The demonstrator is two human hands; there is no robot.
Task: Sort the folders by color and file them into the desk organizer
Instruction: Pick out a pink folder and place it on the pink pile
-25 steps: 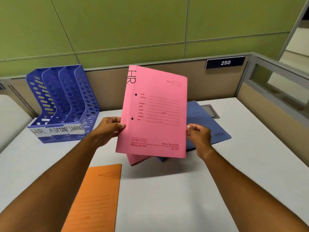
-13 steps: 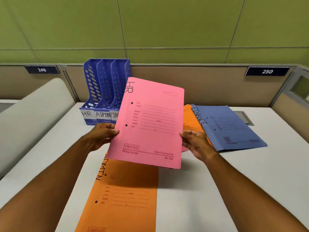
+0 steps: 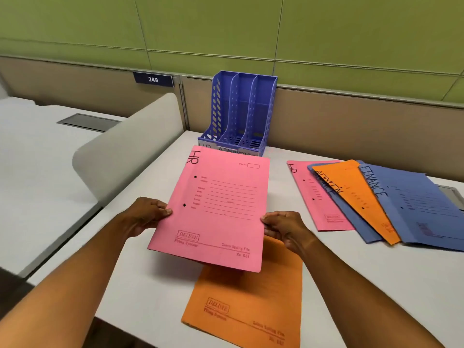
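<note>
Desk (image 3: pixel 351 285): white, wide bare stretch between front edge and organizer (image 3: pixel 241 114) at the back wall; three slots, all looked empty, leftmost labelled HR. Fanned pile (image 3: pixel 376 202) to the right, well apart from the path. Orange folder (image 3: pixel 251 305) flat beneath, overhanging the front edge. Pink folder (image 3: pixel 221 204), marked HR, raised above the desk just before the organizer, pinched at its side edges by left hand (image 3: pixel 145 217) and right hand (image 3: pixel 283 228). Best stood upright, spine down, slid into the leftmost slot clear of the dividers.
</note>
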